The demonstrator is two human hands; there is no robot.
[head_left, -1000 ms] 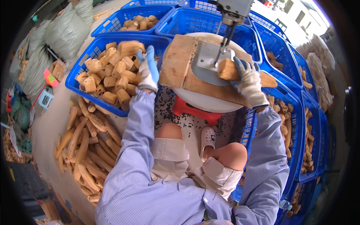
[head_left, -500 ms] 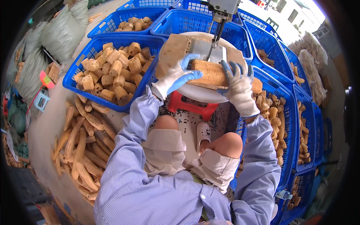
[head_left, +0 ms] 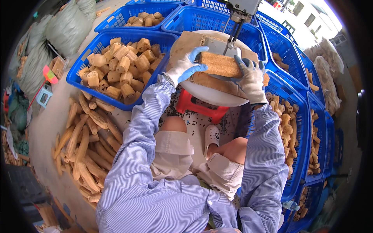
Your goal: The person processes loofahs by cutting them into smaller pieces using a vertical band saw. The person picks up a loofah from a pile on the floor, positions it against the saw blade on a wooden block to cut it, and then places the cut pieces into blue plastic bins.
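Observation:
I hold a thick tan loofah piece (head_left: 220,65) by its two ends, over the worktable in front of a machine. My left hand (head_left: 185,68), in a white glove with blue fingers, grips the left end between thumb and fingers. Around the right end closes my right hand (head_left: 251,79), gloved the same way. The machine's head (head_left: 237,17), with a thin upright metal part, comes down just behind the loofah. Under it lie a metal plate (head_left: 215,46) and a brown cardboard sheet (head_left: 182,43) on a round white tabletop (head_left: 217,92).
A blue basket (head_left: 116,33) of short loofah chunks (head_left: 123,65) stands at the left. Long whole loofahs (head_left: 83,155) lie on the floor below it. More blue baskets (head_left: 301,128) with loofah pieces line the right. A red stool (head_left: 202,108) is under the tabletop.
The loofah has tilted slightly, its right end lower, with both hands still on it. The whole view has shifted a little.

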